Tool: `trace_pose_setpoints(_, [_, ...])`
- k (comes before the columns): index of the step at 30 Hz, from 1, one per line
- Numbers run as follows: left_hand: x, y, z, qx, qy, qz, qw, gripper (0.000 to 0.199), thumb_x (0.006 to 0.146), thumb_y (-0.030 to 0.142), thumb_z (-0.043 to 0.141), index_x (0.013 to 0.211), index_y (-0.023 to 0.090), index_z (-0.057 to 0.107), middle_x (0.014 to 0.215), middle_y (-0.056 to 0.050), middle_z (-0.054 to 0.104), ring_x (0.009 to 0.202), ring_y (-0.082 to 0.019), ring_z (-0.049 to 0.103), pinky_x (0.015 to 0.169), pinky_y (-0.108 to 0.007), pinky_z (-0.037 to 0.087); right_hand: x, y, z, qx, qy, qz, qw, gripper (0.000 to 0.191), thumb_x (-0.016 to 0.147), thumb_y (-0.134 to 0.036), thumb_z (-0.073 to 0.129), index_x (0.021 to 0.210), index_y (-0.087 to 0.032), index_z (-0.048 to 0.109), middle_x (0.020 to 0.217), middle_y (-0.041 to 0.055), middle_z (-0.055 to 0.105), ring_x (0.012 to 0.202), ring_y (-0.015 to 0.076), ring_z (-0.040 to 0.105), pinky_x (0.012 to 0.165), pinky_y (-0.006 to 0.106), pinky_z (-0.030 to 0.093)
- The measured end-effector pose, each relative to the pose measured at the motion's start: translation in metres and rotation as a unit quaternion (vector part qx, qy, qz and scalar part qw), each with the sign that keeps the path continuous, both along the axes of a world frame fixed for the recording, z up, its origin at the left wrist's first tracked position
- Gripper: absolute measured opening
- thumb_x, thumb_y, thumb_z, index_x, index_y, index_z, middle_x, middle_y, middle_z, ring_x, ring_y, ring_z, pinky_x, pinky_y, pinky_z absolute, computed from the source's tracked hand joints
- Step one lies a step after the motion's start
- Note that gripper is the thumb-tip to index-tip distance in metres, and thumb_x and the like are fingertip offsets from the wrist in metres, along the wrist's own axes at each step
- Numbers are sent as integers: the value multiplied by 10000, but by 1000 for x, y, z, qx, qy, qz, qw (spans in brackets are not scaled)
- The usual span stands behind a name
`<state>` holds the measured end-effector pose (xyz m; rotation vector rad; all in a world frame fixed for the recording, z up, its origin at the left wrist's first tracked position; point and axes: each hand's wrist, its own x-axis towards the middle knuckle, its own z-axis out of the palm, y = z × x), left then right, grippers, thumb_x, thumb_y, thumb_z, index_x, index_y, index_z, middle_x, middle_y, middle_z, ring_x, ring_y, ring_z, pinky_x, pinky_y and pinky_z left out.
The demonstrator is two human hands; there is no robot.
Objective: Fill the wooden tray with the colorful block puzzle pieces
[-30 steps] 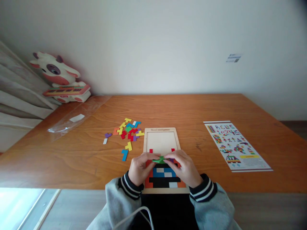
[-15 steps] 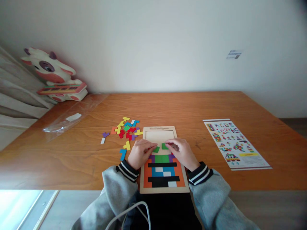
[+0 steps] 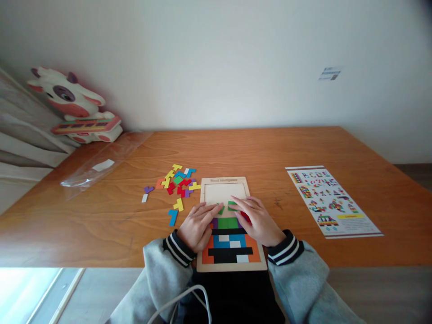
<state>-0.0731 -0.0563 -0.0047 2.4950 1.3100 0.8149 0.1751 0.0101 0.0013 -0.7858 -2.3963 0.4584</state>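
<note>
A wooden puzzle tray point(image 3: 224, 181) lies at the table's near edge, its lower half filled with orange, black, blue, white, purple and green pieces. My left hand point(image 3: 196, 226) rests flat on the tray's left side, fingertips touching a small green piece point(image 3: 221, 209). My right hand point(image 3: 259, 220) lies on the right side, fingers pressing another green piece point(image 3: 232, 205) and partly covering a red one point(image 3: 246, 218). The tray's upper part is bare wood.
A heap of loose coloured pieces point(image 3: 177, 182) lies left of the tray. A printed pattern sheet point(image 3: 330, 200) is at the right. A clear plastic bag point(image 3: 101, 164) and a cow toy point(image 3: 76, 108) sit at the far left by the wall.
The green pieces, held up above the tray a second ago, now lie flat inside it. Both hands have lowered and flattened onto the board.
</note>
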Motion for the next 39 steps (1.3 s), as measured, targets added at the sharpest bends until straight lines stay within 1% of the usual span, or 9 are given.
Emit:
trace_pose_setpoints(3, [0, 1, -1, -7, -4, 3, 1000, 791, 780, 66, 392, 1551, 197, 277, 1386, -111, 608, 1266, -223, 580, 1155, -515, 364, 1, -2, 1, 17, 4, -9, 1000, 587, 995, -190, 512, 1544, -261, 316, 1168, 63, 756, 1128, 206, 670, 1080, 486, 441])
trace_pose_setpoints(7, [0, 0, -1, 13, 4, -1, 1000, 731, 801, 68, 400, 1521, 184, 345, 1329, -107, 649, 1281, -234, 570, 1160, -519, 366, 3, -4, 0, 31, 21, -7, 999, 593, 974, -178, 556, 1523, -280, 357, 1113, 45, 774, 1079, 206, 694, 1077, 485, 443])
trace_pose_setpoints(16, [1, -10, 0, 48, -16, -6, 999, 629, 837, 81, 431, 1457, 181, 449, 1144, -88, 740, 1263, -248, 589, 1137, -510, 411, 6, -7, -1, 52, 51, -5, 997, 543, 956, -142, 582, 1461, -282, 440, 1104, 39, 773, 1032, 192, 710, 1045, 465, 448])
trace_pose_setpoints(20, [0, -11, -2, 63, -17, -3, 998, 588, 851, 85, 435, 1429, 180, 483, 1150, -101, 735, 1178, -237, 642, 1088, -479, 464, 7, -8, -1, 67, 65, -5, 996, 513, 945, -139, 595, 1427, -284, 492, 1105, 40, 773, 995, 188, 721, 1028, 450, 467])
trace_pose_setpoints(26, [1, -11, -1, 76, -30, 8, 997, 545, 859, 83, 452, 1385, 200, 530, 1090, -99, 746, 1096, -238, 674, 947, -414, 553, 7, -9, 3, 49, 75, -9, 996, 474, 953, -168, 589, 1406, -288, 517, 1012, 24, 790, 911, 187, 735, 979, 442, 506])
trace_pose_setpoints(28, [1, -11, 0, 74, -32, 10, 997, 529, 859, 78, 462, 1368, 197, 539, 1099, -101, 745, 1088, -236, 676, 904, -394, 567, 7, -9, 4, 46, 71, -7, 996, 461, 960, -184, 580, 1405, -285, 515, 1000, 29, 791, 929, 194, 733, 968, 442, 516])
trace_pose_setpoints(33, [-3, -14, 0, 82, -23, 9, 996, 523, 835, 68, 473, 1332, 198, 569, 1046, -85, 756, 1083, -241, 677, 888, -393, 567, 8, -10, -2, 52, 46, 7, 998, 438, 960, -200, 586, 1389, -271, 536, 1175, 68, 751, 1095, 204, 696, 1033, 453, 496])
trace_pose_setpoints(36, [-5, -17, 0, 83, -17, 6, 996, 523, 819, 64, 479, 1315, 194, 581, 1017, -75, 762, 1076, -243, 678, 867, -392, 571, 10, -9, -6, 65, 48, 8, 997, 422, 954, -176, 597, 1364, -263, 554, 1122, 56, 768, 1077, 200, 701, 1036, 457, 492])
trace_pose_setpoints(39, [-6, -19, 1, 75, -17, 5, 997, 515, 818, 71, 482, 1308, 192, 586, 1030, -78, 762, 1070, -244, 681, 853, -393, 575, 10, -9, -6, 84, 45, 2, 995, 319, 947, -189, 616, 1254, -271, 644, 1089, 57, 770, 1033, 198, 709, 1002, 446, 511])
